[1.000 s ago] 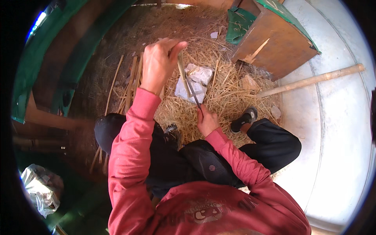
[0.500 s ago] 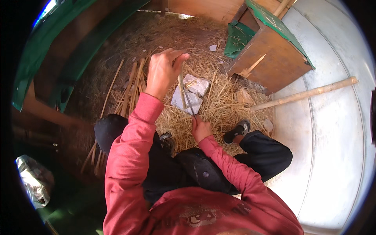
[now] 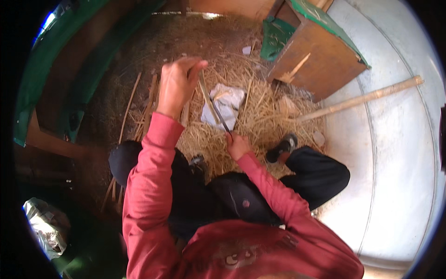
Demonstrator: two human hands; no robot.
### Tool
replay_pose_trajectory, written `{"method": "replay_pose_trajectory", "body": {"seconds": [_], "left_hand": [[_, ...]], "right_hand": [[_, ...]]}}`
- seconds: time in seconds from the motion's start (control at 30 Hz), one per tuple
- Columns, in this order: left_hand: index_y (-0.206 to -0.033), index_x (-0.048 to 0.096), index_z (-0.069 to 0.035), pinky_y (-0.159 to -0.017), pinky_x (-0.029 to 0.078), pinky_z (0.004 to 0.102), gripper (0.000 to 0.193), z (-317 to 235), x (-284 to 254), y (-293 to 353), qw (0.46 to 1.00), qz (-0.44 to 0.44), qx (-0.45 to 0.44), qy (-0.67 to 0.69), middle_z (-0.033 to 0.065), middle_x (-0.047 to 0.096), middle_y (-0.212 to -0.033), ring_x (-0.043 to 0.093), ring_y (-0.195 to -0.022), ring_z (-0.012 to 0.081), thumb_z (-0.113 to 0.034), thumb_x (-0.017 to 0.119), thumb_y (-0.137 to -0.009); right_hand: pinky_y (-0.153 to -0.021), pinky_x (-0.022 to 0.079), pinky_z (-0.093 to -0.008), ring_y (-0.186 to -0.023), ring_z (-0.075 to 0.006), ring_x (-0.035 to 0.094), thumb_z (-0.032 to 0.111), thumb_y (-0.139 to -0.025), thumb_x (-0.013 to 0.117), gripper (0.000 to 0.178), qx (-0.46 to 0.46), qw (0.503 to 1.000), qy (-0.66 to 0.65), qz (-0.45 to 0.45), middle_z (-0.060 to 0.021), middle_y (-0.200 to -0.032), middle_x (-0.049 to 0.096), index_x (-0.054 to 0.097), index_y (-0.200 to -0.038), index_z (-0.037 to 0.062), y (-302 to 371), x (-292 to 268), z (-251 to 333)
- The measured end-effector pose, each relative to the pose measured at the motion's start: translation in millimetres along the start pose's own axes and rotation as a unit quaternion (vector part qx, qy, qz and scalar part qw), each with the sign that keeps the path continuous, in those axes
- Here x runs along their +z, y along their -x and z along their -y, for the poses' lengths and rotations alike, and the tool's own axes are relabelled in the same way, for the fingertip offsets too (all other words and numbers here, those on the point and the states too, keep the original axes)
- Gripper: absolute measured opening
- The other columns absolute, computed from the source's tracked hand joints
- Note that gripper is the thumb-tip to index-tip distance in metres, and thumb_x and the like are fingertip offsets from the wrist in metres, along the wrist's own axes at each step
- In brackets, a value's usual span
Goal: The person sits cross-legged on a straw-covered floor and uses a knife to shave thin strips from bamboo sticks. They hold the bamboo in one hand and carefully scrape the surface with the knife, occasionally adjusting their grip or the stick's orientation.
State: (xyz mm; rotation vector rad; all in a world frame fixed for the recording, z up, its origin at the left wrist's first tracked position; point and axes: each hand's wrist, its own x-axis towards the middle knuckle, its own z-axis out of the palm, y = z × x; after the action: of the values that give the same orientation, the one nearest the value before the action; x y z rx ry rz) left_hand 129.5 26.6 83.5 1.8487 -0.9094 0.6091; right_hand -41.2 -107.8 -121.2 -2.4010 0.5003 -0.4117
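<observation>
My left hand (image 3: 176, 86) is raised, its fingers closed on the upper end of a thin bamboo strip (image 3: 207, 96). The strip slants down to the right, its lower end over a pale flat stone (image 3: 231, 96). Low in front of me, my right hand (image 3: 239, 146) grips a knife, its handle mostly hidden in my fist. The narrow dark blade (image 3: 221, 119) points up and away, its far part lying against or very close to the strip; I cannot tell whether it cuts in. Small pale slivers lie on the stone.
Straw and shavings (image 3: 265, 109) cover the ground round the stone. Long bamboo strips (image 3: 131, 107) lie to the left. A bamboo pole (image 3: 362, 100) leans toward the pale curved wall (image 3: 395, 153), below a brown wooden box (image 3: 318, 58). A clear plastic bag (image 3: 46, 228) sits at lower left.
My left hand has shifted left with the strip, which now tilts more. The knife blade has turned a little leftward with it, while my right hand stays nearly in place.
</observation>
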Motion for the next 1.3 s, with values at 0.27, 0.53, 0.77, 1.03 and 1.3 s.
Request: {"method": "replay_pose_trajectory", "body": {"seconds": [0.27,0.53,0.77,1.03,1.3], "left_hand": [[-0.103,0.073,-0.001,-0.066,0.053,0.0321,0.025,-7.7,-8.0,2.7,0.995,0.063,-0.057,-0.049,0.0196,0.071,-0.081,0.07,-0.068,0.0197,-0.021,0.071,-0.09],[-0.102,0.075,-0.003,-0.057,0.05,0.03,0.023,-6.7,2.5,-4.3,0.994,0.043,0.014,-0.103,0.0178,0.069,-0.073,0.063,-0.055,0.0144,-0.023,0.072,-0.09],[-0.098,0.077,-0.007,-0.051,0.046,0.0271,0.02,-23.3,6.5,3.2,0.978,0.038,-0.111,-0.17,0.0136,0.066,-0.063,0.054,-0.05,0.0079,-0.025,0.074,-0.089],[-0.087,0.078,-0.012,-0.047,0.049,0.0277,0.015,-8.4,51.3,30.1,0.981,0.081,-0.054,-0.167,0.0036,0.071,-0.065,0.063,-0.049,0.0092,-0.017,0.064,-0.093],[-0.116,0.07,-0.004,-0.064,0.053,0.0301,0.045,-35.5,-6.9,5.8,0.966,0.213,-0.123,-0.077,0.0104,0.075,-0.087,0.067,-0.068,0.0125,-0.038,0.074,-0.087]], "right_hand": [[-0.036,0.038,-0.0308,-0.037,-0.0093,0.047,0.039,-0.104,0.048,0.04,0.073,0.947,-0.31,0.034,0.0009,-0.047,0.044,0.067,-0.104,0.0041,-13.9,-70.8,59.3],[-0.076,0.051,-0.0545,-0.08,-0.0477,0.064,0.035,-0.098,0.053,0.04,0.079,0.993,0.034,0.075,-0.0283,-0.081,0.066,0.069,-0.091,-0.0009,-12.0,3.1,1.8],[-0.062,0.049,-0.0516,-0.06,-0.041,0.064,0.034,-0.099,0.052,0.034,-0.009,0.978,-0.181,-0.102,-0.0249,-0.06,0.058,0.068,-0.098,0.0031,-7.1,-42.8,61.8],[-0.074,0.055,-0.0522,-0.084,-0.0433,0.067,0.035,-0.1,0.048,0.035,-0.052,0.963,0.135,0.227,-0.027,-0.088,0.068,0.069,-0.107,0.0079,8.3,38.1,-34.5],[-0.072,0.054,-0.053,-0.077,-0.0456,0.065,0.039,-0.098,0.051,0.042,0.073,0.989,0.072,0.105,-0.0246,-0.081,0.067,0.069,-0.089,0.0012,-5.0,18.9,-39.2]]}}
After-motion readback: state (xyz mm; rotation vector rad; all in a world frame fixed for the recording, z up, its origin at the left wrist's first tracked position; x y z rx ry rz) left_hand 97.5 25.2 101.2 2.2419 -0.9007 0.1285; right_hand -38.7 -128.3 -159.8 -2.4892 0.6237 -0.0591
